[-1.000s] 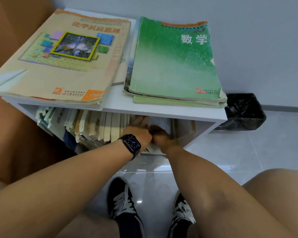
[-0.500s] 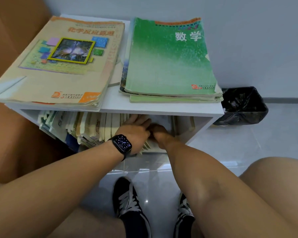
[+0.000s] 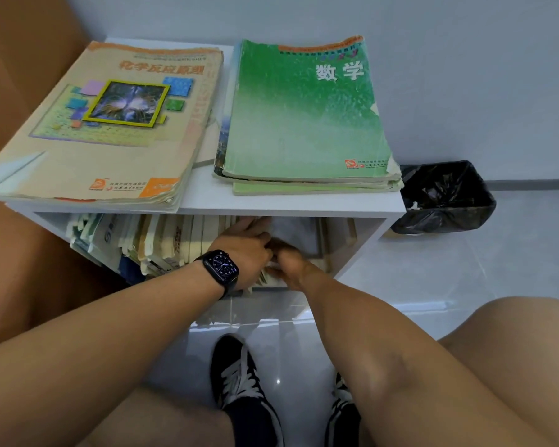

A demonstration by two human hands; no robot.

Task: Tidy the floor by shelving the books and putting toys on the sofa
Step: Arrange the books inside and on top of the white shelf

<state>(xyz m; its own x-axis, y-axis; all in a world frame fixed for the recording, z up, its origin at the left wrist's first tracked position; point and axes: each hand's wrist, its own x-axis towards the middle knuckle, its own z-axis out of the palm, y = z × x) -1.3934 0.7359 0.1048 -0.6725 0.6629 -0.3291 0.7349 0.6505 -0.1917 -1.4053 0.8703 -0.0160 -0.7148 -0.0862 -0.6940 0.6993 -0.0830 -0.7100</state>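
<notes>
White shelf (image 3: 291, 206), worn pale books (image 3: 162, 243) upright, both hands among them

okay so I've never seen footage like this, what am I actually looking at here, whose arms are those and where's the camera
There is no machine. The camera is worn on a person's head, looking down at their own arms. Both reach into a low white shelf. The left hand, with a black watch on its wrist, rests fingers against upright books. The right hand works a book in beside them; its grip is hidden. On top lie a beige textbook and a green textbook. A black bin stands to the right.
</notes>
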